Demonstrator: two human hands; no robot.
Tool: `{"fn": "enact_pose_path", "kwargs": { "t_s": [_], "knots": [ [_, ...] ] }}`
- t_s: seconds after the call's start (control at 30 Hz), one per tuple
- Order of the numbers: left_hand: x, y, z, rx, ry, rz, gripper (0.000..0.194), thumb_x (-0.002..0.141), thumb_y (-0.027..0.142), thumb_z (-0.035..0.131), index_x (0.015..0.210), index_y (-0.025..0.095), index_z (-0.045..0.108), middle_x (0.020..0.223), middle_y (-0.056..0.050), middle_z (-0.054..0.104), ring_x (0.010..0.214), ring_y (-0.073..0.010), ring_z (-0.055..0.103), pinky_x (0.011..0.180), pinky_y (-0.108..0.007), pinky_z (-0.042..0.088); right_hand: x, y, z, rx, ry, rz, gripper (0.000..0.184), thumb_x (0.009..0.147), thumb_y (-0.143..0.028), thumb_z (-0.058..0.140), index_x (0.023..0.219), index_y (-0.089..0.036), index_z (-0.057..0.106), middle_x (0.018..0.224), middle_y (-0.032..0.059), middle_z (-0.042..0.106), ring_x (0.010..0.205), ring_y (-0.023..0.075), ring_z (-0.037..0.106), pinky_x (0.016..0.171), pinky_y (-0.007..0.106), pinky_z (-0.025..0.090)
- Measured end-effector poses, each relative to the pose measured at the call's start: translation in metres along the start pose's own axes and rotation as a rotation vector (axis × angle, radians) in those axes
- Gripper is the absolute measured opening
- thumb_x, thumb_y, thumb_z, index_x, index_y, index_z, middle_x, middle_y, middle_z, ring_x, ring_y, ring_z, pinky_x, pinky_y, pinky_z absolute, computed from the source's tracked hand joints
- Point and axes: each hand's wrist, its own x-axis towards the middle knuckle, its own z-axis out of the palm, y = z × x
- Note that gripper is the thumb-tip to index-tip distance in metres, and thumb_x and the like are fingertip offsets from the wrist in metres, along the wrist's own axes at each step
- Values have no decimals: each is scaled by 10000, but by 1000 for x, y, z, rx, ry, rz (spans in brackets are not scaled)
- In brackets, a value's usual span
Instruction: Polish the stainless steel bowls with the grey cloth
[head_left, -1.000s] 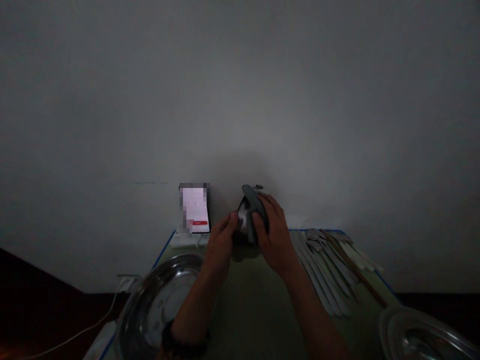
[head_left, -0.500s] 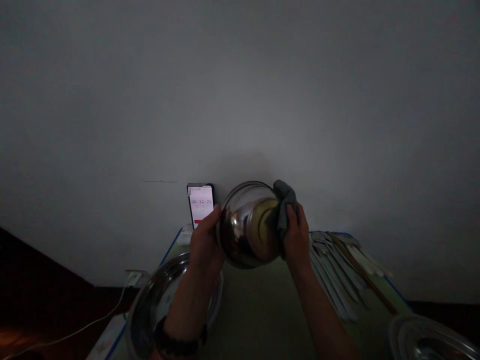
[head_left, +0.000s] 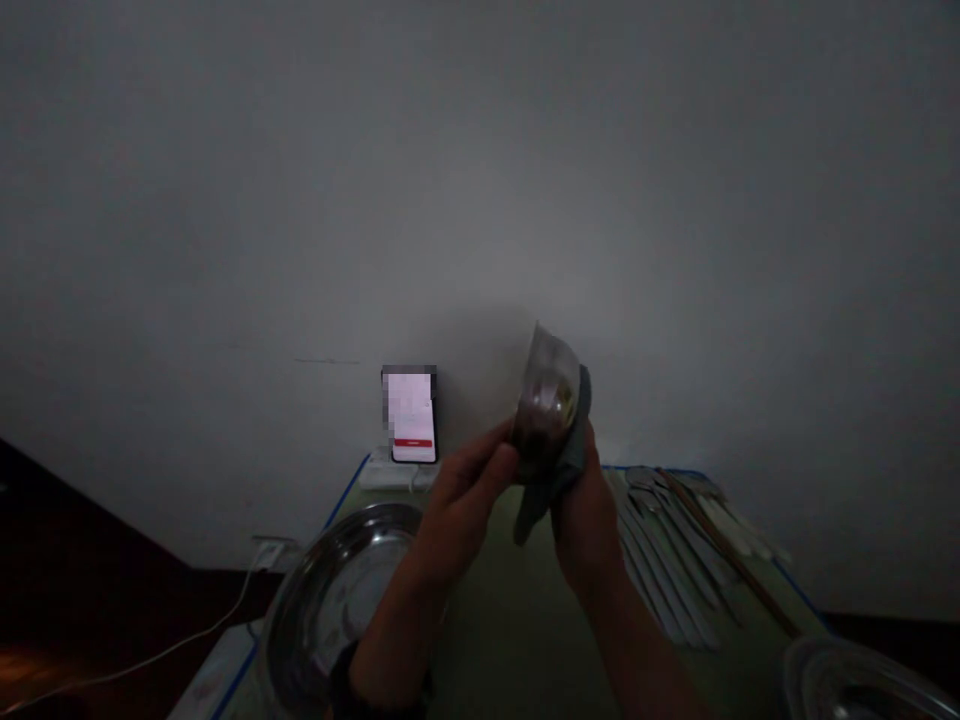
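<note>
A shiny metal bowl [head_left: 541, 405] is held up over the table, tipped on its side and blurred by motion. My left hand [head_left: 469, 490] pinches its lower left rim between thumb and fingers. On the other side, my right hand [head_left: 589, 515] is closed on a grey cloth [head_left: 562, 480], which lies against the bowl's base and right side. The right fingers are mostly hidden behind cloth and bowl.
A large metal basin [head_left: 281, 640] stands at the left of the green table [head_left: 510, 630]. A lit phone [head_left: 412, 415] leans on the wall behind. Several metal utensils [head_left: 667, 560] and a brown stick [head_left: 739, 560] lie right, near another metal vessel [head_left: 862, 670].
The bowl has turned from showing its round base to nearly side-on. My left hand has moved right, uncovering the phone, and the cloth now spreads along the bowl's right side.
</note>
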Motion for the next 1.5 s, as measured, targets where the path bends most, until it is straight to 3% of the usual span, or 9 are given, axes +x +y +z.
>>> {"fn": "enact_pose_path", "kwargs": {
  "t_s": [0.23, 0.5, 0.63, 0.77, 0.9, 1.03, 1.17, 1.33, 1.5],
  "knots": [
    [-4, 11, 2, 573, -211, 96, 304, 854, 238, 557, 1132, 269, 675, 970, -35, 749, 898, -221, 671, 816, -306, 486, -4, -14, -5, 214, -7, 195, 451, 918, -518, 328, 1220, -253, 533, 1103, 59, 658, 1039, 234, 615, 871, 439, 501],
    [-8, 21, 5, 771, -407, 82, 341, 846, 197, 550, 1158, 286, 656, 994, -79, 743, 910, -254, 680, 836, -335, 464, 19, -20, -19, 495, 60, 424, 564, 828, -627, 415, 1113, -179, 606, 1053, 90, 677, 964, 245, 636, 805, 407, 515],
    [-8, 21, -3, 912, -447, 100, 356, 835, 186, 561, 1156, 306, 654, 1031, -76, 735, 912, -263, 686, 802, -330, 484, 24, -6, -21, 378, 20, 421, 467, 697, -426, 669, 1104, -209, 601, 1010, 52, 690, 920, 242, 636, 822, 403, 490],
    [-5, 14, -11, 949, -446, 216, 340, 789, 155, 623, 1074, 325, 693, 995, -50, 746, 970, -257, 676, 1050, -437, 327, 29, 11, -24, 245, 76, 327, 430, 654, -291, 658, 1068, -183, 617, 968, 52, 693, 883, 227, 625, 816, 385, 474],
    [1, 11, -15, 977, -303, 345, 279, 790, 157, 624, 1012, 300, 717, 1131, -38, 700, 1249, -257, 495, 1143, -501, 101, 36, 20, -33, 201, 163, 256, 408, 647, -266, 636, 1041, -164, 620, 911, 45, 697, 829, 208, 620, 757, 352, 479],
    [11, 5, -19, 1026, 98, 604, 279, 811, 145, 578, 1055, 247, 667, 1345, -54, 552, 1355, -241, 341, 1114, -489, 242, 40, 20, -41, 325, 173, 330, 425, 615, -251, 653, 1032, -180, 606, 887, 33, 699, 776, 202, 633, 709, 337, 492],
    [17, -4, -21, 598, 334, 370, 603, 759, 211, 649, 1320, 269, 435, 1410, -77, 464, 1273, -238, 453, 1014, -398, 410, 39, 22, -40, 356, 77, 395, 423, 623, -252, 667, 1038, -204, 596, 882, 24, 699, 766, 210, 642, 710, 351, 501],
    [17, -1, -18, 127, 369, -211, 466, 673, 214, 651, 1131, 162, 583, 902, -53, 705, 845, -243, 681, 707, -329, 547, 38, 23, -38, 62, 16, 257, 368, 760, -387, 584, 1063, -181, 600, 996, 86, 683, 917, 247, 619, 829, 428, 475],
    [15, 3, -23, 238, 243, -203, 418, 724, 237, 650, 1141, 222, 621, 1130, -41, 683, 1114, -260, 591, 954, -358, 456, 40, 13, -39, -290, 287, -32, 455, 863, -442, 447, 1185, -133, 537, 1153, 157, 613, 1064, 276, 567, 937, 493, 412]
  ]
}}
